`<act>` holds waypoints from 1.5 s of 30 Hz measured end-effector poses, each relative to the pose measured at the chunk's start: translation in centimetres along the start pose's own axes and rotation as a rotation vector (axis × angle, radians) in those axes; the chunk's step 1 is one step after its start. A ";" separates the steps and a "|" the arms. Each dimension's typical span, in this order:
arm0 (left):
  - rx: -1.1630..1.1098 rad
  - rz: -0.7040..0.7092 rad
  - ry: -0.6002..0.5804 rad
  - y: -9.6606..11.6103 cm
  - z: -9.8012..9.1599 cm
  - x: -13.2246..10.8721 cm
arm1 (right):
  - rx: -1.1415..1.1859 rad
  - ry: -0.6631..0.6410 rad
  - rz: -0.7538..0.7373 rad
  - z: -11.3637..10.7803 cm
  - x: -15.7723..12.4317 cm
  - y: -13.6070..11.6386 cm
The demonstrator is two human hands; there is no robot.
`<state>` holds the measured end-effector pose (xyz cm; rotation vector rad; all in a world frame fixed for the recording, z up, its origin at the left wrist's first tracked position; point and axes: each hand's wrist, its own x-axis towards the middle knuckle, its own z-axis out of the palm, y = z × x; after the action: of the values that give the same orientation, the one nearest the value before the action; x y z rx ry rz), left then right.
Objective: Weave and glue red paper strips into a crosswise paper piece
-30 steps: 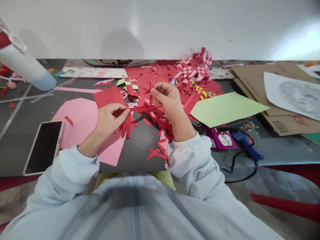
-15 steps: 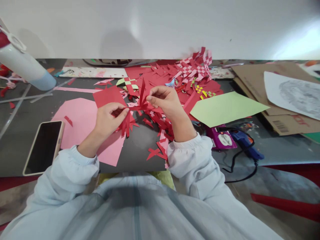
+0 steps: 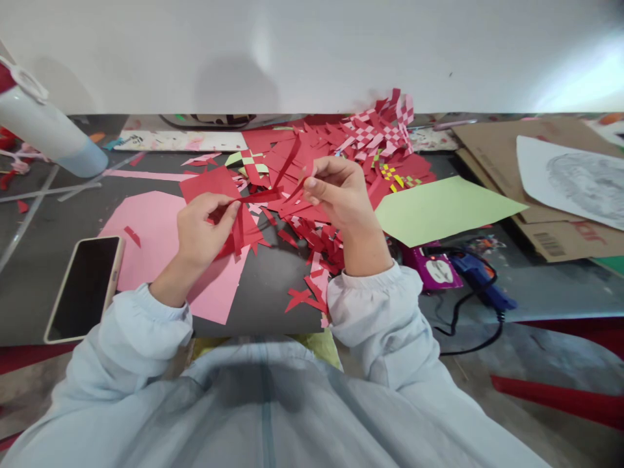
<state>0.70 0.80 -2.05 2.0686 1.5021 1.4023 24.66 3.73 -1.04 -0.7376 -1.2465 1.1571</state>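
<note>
Between thumb and fingers, my left hand (image 3: 199,229) pinches a piece of cut red paper (image 3: 260,195) whose loose strips spread out and hang down. My right hand (image 3: 344,195), also pinched shut, grips the end of a red paper strip (image 3: 295,193). Whether that strip is joined to the left piece cannot be made out. Under my left hand lie a red sheet (image 3: 199,186) and a larger pink sheet (image 3: 146,224). Behind my hands is a heap of red strips (image 3: 316,153) with pink-and-red checkered woven paper (image 3: 366,136) on it.
At the left are a phone (image 3: 82,289) and a pale bottle (image 3: 53,130). A light green sheet (image 3: 448,208) is right of my right hand, near a purple box (image 3: 433,268) and a blue glue gun (image 3: 480,279) with its cord. Cardboard (image 3: 550,234) lies far right.
My right hand has moved up and to the right, away from my left, with a red strip now showing in its fingers. My left hand has shifted slightly left and up.
</note>
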 end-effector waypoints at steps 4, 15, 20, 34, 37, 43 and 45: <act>0.013 0.027 -0.008 0.0 -0.1 0.0 | 0.019 -0.022 0.003 -0.2 0.0 -0.1; 0.079 0.043 -0.066 -0.2 0.1 -0.1 | 0.001 0.037 -0.076 0.3 -0.2 -0.7; 0.102 0.029 -0.100 -0.4 0.1 -0.3 | -0.046 0.027 -0.067 0.6 -0.4 -1.3; 0.090 0.060 -0.094 -0.1 0.0 -0.4 | 0.102 -0.125 0.003 1.5 -0.5 0.0; 0.083 0.089 -0.086 0.0 0.0 -0.4 | 0.109 -0.145 0.041 1.7 -0.6 0.1; 0.111 0.165 -0.091 0.2 0.0 -0.6 | 0.116 -0.174 0.038 1.8 -0.6 0.4; 0.127 0.184 -0.090 0.2 0.1 -0.7 | 0.134 -0.197 0.022 1.9 -0.6 0.6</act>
<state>0.87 0.15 -2.34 2.3662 1.4309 1.2845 22.76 3.08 -1.34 -0.5488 -1.3112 1.3420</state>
